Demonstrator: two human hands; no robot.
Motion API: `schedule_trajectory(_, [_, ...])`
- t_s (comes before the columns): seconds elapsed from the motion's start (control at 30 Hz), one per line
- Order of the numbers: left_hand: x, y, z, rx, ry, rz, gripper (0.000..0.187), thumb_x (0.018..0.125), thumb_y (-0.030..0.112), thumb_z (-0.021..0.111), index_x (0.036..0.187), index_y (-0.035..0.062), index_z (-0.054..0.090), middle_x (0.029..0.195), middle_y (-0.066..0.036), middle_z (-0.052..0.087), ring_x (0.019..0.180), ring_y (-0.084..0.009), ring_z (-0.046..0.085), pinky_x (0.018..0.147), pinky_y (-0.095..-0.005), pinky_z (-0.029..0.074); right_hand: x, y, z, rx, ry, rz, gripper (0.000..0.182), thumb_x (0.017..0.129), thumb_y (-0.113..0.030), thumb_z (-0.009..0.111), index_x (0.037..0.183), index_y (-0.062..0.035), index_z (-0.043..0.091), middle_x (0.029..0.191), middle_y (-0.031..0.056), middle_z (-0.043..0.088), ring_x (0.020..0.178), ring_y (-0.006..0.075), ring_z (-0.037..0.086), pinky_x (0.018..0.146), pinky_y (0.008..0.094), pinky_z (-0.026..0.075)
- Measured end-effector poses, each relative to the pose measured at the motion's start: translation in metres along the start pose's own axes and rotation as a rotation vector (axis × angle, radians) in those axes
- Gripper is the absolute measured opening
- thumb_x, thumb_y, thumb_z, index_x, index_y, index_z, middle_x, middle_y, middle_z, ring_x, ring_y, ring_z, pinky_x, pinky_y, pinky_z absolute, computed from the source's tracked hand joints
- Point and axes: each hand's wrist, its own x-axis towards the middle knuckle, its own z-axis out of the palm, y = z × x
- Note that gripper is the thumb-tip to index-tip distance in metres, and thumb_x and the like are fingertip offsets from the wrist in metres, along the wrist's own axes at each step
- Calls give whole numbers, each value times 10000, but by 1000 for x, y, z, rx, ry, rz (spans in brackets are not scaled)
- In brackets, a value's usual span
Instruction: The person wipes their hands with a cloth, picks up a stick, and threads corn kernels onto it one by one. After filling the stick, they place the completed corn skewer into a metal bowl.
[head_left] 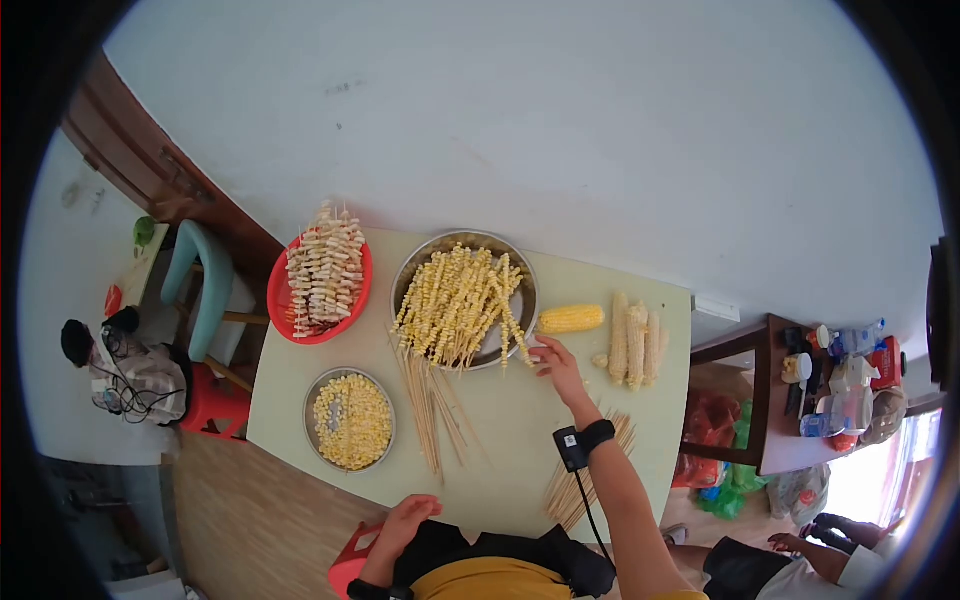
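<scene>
My right hand [560, 368] is by the right rim of the large metal bowl [533, 285], fingers loosely apart and reaching left. Close to its fingertips is the end of one corn skewer [517, 335] that hangs over the rim. Many more kernel-threaded sticks are heaped in that bowl. Nothing shows in my left hand [408, 520], whose fingers stretch out at the table's front edge. Ahead of it stands a smaller metal bowl [311, 432] of loose corn kernels [352, 420]. Bare wooden skewers [425, 410] lie with their tips against the large bowl.
A red basin [275, 300] holds skewers of pale pieces [327, 265]. A yellow corn cob [571, 318] and several stripped cobs [636, 345] lie to the right, above another bundle of skewers [590, 470]. A side table [785, 445] and a seated person [815, 560] are at far right.
</scene>
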Motion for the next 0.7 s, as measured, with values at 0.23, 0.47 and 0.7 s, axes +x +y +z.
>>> schedule_trajectory(0.23, [12,25,-34,118,-151,-44,199,860,153,474,993,14,526,906,-72,594,877,-155,553,809,-263,413,-76,-44,-21,127,254,65,373,823,-96,413,1195,-79,396,1052,58,531,740,129,582,561,210,434])
schedule_trajectory(0.47, [32,48,-106,252,-407,18,219,862,197,459,1000,46,538,943,-51,592,898,-138,538,796,-257,390,-168,-23,39,-83,646,150,170,820,-140,492,941,-38,553,717,40,580,596,77,532,464,187,365])
schedule_trajectory(0.7, [30,51,-170,319,-421,-36,226,868,205,440,996,48,540,932,-50,593,886,-132,537,800,-264,386,-179,-31,147,-143,502,204,105,772,-106,561,826,-17,578,658,26,572,570,89,532,511,207,427])
